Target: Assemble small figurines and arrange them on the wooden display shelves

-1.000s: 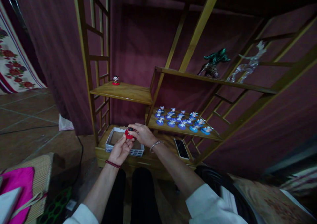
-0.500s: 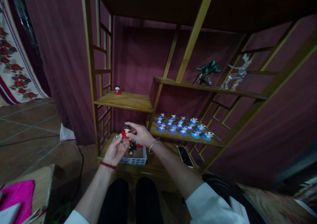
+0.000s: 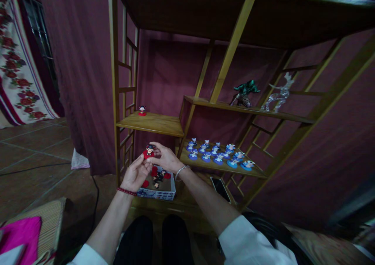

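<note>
Left hand (image 3: 137, 174) has thumb and fingers pinched on the red base of a small black-haired figurine (image 3: 149, 150), upright near an open box (image 3: 158, 195); right hand (image 3: 167, 158) clasps the same piece from its other side, thumb and fingers closed on it. Red-based figurines (image 3: 156, 185) lie jumbled in the box; a similar one (image 3: 142, 110) stands on the left shelf (image 3: 152, 123); blue-and-purple figures (image 3: 218, 158) stand in rows at right.

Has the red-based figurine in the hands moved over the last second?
Yes. Judged against the small wooden shelf above it, the held figurine has moved up and slightly left in view, nearer the shelf's front edge.
</note>
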The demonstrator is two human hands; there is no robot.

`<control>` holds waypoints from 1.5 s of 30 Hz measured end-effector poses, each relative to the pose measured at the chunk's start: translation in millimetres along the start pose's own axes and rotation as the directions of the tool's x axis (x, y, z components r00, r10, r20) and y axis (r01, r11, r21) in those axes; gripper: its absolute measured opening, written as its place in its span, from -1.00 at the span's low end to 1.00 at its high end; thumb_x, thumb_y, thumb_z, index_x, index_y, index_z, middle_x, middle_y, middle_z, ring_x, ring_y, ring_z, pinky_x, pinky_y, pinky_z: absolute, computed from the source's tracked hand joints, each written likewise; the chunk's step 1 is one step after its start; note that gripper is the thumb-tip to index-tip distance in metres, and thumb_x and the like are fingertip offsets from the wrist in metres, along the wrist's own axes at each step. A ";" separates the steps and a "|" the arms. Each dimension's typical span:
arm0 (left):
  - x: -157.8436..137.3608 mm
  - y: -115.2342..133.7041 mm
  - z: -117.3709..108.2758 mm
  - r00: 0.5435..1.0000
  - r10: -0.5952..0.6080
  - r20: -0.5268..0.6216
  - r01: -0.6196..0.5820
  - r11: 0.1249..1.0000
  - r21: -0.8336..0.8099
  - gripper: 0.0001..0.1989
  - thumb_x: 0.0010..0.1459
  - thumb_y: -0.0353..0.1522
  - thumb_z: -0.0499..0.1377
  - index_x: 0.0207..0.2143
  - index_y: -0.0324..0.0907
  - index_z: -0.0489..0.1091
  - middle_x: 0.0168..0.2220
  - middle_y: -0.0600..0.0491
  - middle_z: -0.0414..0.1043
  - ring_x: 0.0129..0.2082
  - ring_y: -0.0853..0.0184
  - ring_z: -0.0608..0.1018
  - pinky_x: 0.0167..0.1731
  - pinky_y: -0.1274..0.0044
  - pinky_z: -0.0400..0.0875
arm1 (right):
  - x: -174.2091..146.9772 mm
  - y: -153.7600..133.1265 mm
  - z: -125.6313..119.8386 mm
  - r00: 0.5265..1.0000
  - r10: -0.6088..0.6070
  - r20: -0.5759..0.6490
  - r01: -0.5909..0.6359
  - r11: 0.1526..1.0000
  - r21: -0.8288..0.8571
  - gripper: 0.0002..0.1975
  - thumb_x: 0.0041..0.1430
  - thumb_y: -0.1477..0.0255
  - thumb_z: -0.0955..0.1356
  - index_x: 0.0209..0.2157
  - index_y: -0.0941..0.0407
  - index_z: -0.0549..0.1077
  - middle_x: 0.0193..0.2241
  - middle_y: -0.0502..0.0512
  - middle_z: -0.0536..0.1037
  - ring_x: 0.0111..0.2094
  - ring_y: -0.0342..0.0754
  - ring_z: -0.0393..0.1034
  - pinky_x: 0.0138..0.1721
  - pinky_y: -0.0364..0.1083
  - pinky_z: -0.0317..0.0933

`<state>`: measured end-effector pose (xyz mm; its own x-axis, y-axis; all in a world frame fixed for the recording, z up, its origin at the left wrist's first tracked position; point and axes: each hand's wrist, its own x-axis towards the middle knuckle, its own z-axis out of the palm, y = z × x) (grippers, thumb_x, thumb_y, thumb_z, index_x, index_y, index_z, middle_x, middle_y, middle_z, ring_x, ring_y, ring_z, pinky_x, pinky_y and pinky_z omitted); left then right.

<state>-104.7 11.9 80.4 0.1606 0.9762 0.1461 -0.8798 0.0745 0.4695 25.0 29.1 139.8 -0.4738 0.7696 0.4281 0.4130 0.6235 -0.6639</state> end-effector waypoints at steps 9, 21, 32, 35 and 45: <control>1.6 5.1 2.6 1.000 -0.011 0.016 0.011 1.000 -0.021 -0.86 0.08 -0.49 0.04 -0.34 -0.26 0.39 -0.43 0.00 0.45 -0.44 0.44 0.47 -0.37 0.56 0.39 | 6.3 1.4 0.8 0.999 -0.035 -0.007 0.035 0.999 0.029 -0.51 -0.12 0.40 0.39 -0.08 0.10 0.26 -0.26 0.02 0.46 -0.27 -0.14 0.36 -0.19 -0.13 0.23; 2.6 0.7 -6.3 1.000 -0.025 0.005 0.025 0.999 -0.023 -0.85 0.06 -0.50 0.06 -0.31 -0.26 0.39 -0.39 0.00 0.46 -0.39 0.43 0.48 -0.32 0.57 0.38 | 5.4 4.4 7.1 0.999 0.035 0.016 -0.036 0.997 0.063 -0.64 -0.07 0.37 0.35 -0.17 0.15 0.33 -0.36 0.00 0.47 -0.38 -0.17 0.34 -0.32 -0.18 0.23; 4.8 11.9 2.1 0.999 0.025 -0.030 -0.024 0.999 0.047 -0.87 0.09 -0.48 0.04 -0.35 -0.25 0.39 -0.42 0.03 0.47 -0.43 0.45 0.50 -0.37 0.59 0.41 | 14.0 -0.3 10.5 0.998 -0.030 -0.060 0.026 0.997 -0.066 -0.67 -0.08 0.37 0.36 -0.21 0.10 0.35 -0.35 -0.02 0.47 -0.36 -0.16 0.33 -0.30 -0.17 0.21; 7.0 18.2 6.1 0.998 0.062 -0.030 -0.058 0.990 0.126 -0.88 0.07 -0.46 0.07 -0.34 -0.25 0.38 -0.40 0.01 0.47 -0.42 0.44 0.50 -0.38 0.58 0.42 | 19.1 -4.4 9.3 0.995 -0.050 -0.084 0.043 0.995 -0.089 -0.68 -0.07 0.34 0.36 -0.21 0.09 0.35 -0.34 -0.02 0.47 -0.36 -0.15 0.34 -0.30 -0.17 0.22; 15.3 42.8 32.0 0.971 0.204 -0.123 -0.153 0.931 0.333 -0.88 -0.06 -0.43 0.19 -0.39 -0.27 0.38 -0.49 0.09 0.44 -0.52 0.49 0.46 -0.46 0.62 0.39 | 40.7 -22.2 -3.2 0.988 -0.108 -0.107 0.094 0.987 -0.131 -0.72 -0.06 0.31 0.35 -0.27 0.12 0.35 -0.37 0.00 0.50 -0.39 -0.15 0.38 -0.34 -0.18 0.23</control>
<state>-125.6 23.5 130.6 -0.0784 0.9884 0.1303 -0.6945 -0.1479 0.7042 -1.0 47.1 173.9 -0.4294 0.7079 0.5608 0.4648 0.7056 -0.5349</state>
